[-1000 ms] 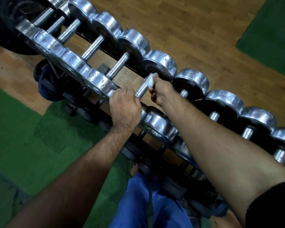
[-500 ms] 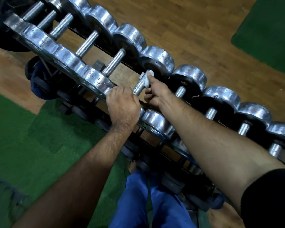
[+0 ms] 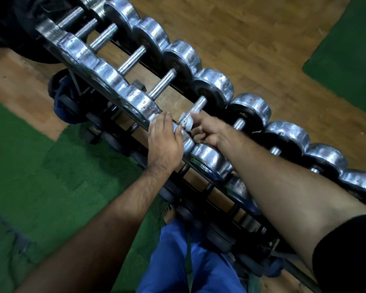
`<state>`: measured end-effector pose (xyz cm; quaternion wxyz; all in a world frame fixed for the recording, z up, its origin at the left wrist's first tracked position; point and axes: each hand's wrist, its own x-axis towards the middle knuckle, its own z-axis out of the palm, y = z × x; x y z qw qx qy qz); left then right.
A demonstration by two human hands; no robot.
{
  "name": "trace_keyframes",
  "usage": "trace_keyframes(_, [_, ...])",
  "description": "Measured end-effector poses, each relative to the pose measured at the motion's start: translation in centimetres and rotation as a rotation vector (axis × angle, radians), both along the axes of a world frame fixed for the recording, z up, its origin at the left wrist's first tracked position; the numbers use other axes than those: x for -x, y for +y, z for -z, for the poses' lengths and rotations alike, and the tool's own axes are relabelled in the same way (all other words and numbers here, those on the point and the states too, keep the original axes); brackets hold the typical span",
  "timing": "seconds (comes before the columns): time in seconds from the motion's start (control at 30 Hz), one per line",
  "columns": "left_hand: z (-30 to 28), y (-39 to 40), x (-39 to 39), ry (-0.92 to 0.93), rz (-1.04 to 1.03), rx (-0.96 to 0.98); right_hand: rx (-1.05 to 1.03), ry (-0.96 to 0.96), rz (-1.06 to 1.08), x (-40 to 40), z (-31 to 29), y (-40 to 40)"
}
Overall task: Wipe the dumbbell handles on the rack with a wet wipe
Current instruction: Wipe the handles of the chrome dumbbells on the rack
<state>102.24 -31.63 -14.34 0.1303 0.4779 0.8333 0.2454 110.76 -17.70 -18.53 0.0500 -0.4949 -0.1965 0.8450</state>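
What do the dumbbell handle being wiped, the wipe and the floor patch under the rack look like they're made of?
Dumbbell handle: bright metal, likely chromed steel, with a fine knurled texture. Wet wipe: thin, pale, soft sheet, crumpled round the bar in the right hand; probably nonwoven fabric. Green mat: fuzzy pile like artificial turf, beside wood-look flooring showing plank grain.

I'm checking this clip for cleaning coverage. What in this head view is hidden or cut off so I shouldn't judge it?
- Wet wipe: mostly covered by the right hand; its size is unclear.
- Handle underside: faces away from the camera.
- Left hand fingertips: motion-blurred against the near dumbbell head.
- Next handle: partly behind the right forearm.
- Rack lower tier: dark and covered by both arms.
- Dumbbell row: cut off at the right edge.
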Motion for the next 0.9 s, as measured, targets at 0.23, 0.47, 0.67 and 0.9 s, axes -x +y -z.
trace_keyframes(0.23, [0.5, -0.1, 0.0, 0.03, 0.0, -0.003, 0.062, 0.11, 0.093, -0.5, 0.7, 0.6])
trace_keyframes(0.47, [0.1, 0.5, 0.6, 0.064, 0.048, 0.024, 0.06, 0.159, -0.09, -0.9, 1.4, 0.1])
trace_keyframes(0.67, [0.2, 1.3, 1.4, 0.053, 0.084, -0.075, 0.077, 0.171, 0.216, -0.7, 0.9, 2.6])
trace_keyframes(0.9, [1.3, 1.2, 1.0, 0.076, 0.073, -0.077, 0.047, 0.127, 0.133, -0.8, -0.6, 0.7])
